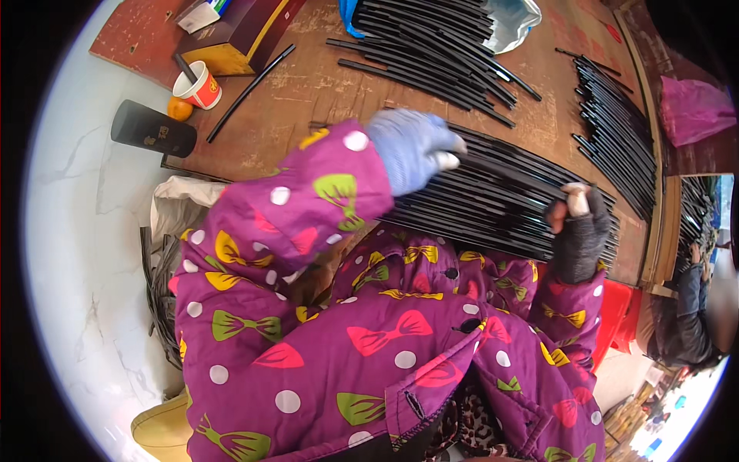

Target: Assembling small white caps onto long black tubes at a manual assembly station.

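A row of long thin black rods lies side by side on the brown table, close in front of me. My left hand, in a light blue glove with bare fingertips, is over the rods' far left part. Its fingers are curled and slightly blurred, and what they hold is hidden. At the row's right end is my right hand, in a dark fingerless glove with white wrapping on one finger. Its fingers are bent in close to the rods, and I cannot make out what is between them. A dark blurred band runs between the hands.
A loose pile of black rods and a sloping row lie farther back. One rod lies apart near a paper cup, an orange fruit, a dark cylinder and a box. A co-worker is at right.
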Available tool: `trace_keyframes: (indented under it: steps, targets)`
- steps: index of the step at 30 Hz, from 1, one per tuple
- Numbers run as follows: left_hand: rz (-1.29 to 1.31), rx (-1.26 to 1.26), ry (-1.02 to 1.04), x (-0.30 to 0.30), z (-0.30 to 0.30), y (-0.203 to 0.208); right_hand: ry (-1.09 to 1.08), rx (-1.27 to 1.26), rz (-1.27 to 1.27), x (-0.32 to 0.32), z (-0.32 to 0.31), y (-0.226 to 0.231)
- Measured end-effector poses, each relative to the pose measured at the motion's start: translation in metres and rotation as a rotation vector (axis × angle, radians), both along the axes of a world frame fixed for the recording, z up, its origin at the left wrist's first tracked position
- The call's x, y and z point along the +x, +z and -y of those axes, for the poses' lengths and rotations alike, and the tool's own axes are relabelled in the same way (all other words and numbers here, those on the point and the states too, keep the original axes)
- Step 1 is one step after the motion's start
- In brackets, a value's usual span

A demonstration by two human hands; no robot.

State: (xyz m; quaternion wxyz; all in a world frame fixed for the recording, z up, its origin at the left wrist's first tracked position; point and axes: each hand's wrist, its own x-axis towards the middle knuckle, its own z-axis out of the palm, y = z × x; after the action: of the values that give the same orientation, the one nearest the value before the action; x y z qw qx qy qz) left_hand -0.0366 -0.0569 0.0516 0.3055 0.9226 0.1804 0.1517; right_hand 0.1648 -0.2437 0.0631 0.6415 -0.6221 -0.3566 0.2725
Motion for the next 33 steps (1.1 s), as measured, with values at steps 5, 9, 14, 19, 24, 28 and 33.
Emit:
trace_keyframes:
  steps: [5,9,14,19,24,28,33]
  targets:
    - [-0.156,-0.187,0.147,-0.031,-0.028,-0.002,-0.042,0.015,-0.038,0.042,0.023,-0.011]
    - [-0.339,-0.334,0.271,-0.027,-0.03,-0.008,-0.093,-0.05,-0.067,0.05,0.03,-0.015]
    - [-0.403,-0.627,0.3,-0.035,-0.039,-0.015,-0.073,0.007,-0.156,0.063,0.043,-0.021]
    - [-0.277,-0.702,0.334,-0.041,-0.03,-0.003,-0.057,-0.007,-0.103,0.064,0.049,-0.023]
    - [-0.083,-0.621,0.335,-0.043,-0.021,-0.011,-0.02,-0.016,-0.139,0.07,0.051,-0.026]
    - [-0.188,-0.817,0.327,-0.038,-0.024,-0.008,-0.087,-0.07,-0.112,0.078,0.063,-0.018]
    - [-0.191,-0.866,0.221,-0.051,-0.027,-0.011,-0.039,-0.033,-0.109,0.112,0.085,-0.014]
